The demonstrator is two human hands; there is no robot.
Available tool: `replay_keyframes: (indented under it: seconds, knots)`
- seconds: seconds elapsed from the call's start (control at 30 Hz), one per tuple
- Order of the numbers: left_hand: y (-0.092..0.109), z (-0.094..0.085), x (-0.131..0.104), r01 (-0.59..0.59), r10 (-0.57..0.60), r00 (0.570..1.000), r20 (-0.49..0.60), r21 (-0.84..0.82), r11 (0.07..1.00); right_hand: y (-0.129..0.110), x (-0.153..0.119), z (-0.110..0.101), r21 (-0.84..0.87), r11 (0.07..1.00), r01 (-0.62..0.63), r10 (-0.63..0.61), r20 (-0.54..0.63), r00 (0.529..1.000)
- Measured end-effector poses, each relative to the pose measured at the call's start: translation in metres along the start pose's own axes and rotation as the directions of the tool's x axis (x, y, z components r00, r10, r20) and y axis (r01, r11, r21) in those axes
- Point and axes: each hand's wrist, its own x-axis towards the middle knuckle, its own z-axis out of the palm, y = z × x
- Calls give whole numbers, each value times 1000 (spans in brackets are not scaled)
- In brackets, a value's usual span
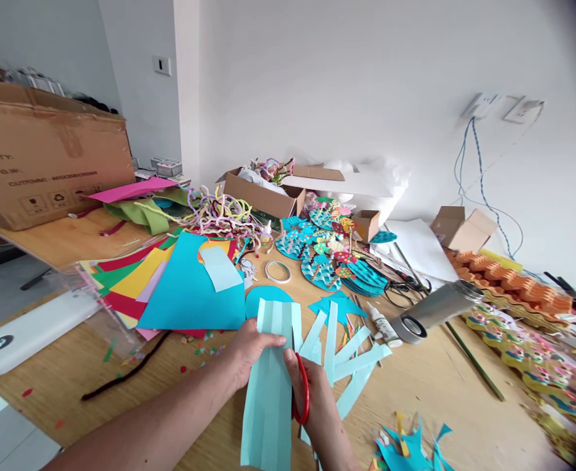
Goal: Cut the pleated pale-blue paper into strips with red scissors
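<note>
My left hand grips a creased sheet of pale blue paper by its left side, thumb on top. In my right hand is a pair of red-handled scissors, its blades at the sheet's right edge, where a strip is partly cut away. How far the blades are apart is hidden. Just right of my hands, several cut pale blue strips lie loosely across each other. Behind the sheet a round piece of blue paper lies flat on the wooden table.
Coloured paper sheets are stacked left, near a white device. Blue paper scraps lie front right. Further right are a glue bottle, a steel flask and egg trays. Pipe cleaners and decorated blue discs stand behind.
</note>
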Motion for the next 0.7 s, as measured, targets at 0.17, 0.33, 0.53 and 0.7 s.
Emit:
replay_keyframes:
  seconds: [0.17,0.33,0.53,0.7]
  knots:
    - [1,-1,-1,9,-9,999,-36,-15,1000,-2,-2,-2,38,999,17,-18,16,1000]
    - [7,-3,-1,-20,25,997,69,-72,997,-4,-3,-2,-27,1000,-2,3,48,999]
    - [7,-5,2,-33,33,999,5,-7,999,-1,-2,-1,-34,999,-23,26,84,996]
    - [5,-4,1,-60,60,998,-9,21,998,-7,-4,-3,-19,1000,-12,13,86,996]
